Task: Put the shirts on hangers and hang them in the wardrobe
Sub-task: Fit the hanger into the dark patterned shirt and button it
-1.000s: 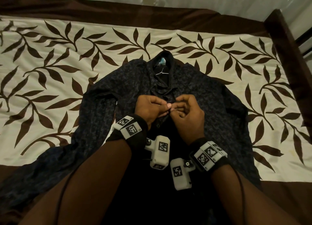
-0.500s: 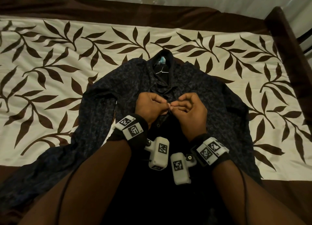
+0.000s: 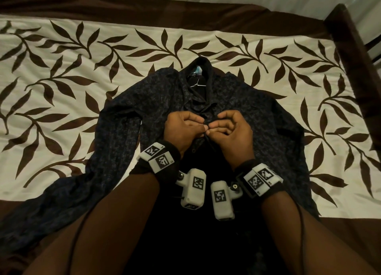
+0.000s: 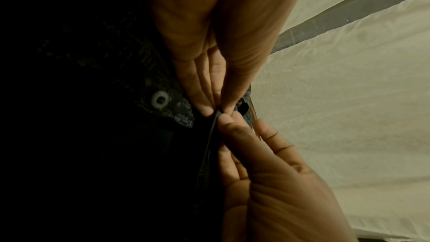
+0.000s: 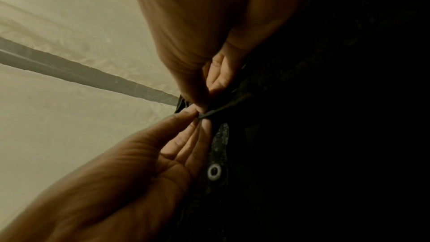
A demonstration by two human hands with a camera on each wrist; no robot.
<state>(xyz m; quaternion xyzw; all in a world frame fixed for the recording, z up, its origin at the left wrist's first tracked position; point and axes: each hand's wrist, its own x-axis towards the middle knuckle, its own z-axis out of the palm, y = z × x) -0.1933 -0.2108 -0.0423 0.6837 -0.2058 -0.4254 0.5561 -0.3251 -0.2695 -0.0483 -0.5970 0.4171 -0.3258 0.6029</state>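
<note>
Your left hand (image 3: pixel 183 130) and right hand (image 3: pixel 233 133) have crept up the shirt (image 3: pixel 268 122), both pinching its placket below the hanger (image 3: pixel 196 81); buttoning nearly done.

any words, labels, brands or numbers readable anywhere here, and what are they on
No readable text in any view.
The white wrist tags carry only black-and-white square code patterns; tiny marks at their corners are too small to read.
The pale blue neck label inside the collar of the dark shirt is too small and blurred to read.
The shirt's pale button shows no lettering.
</note>
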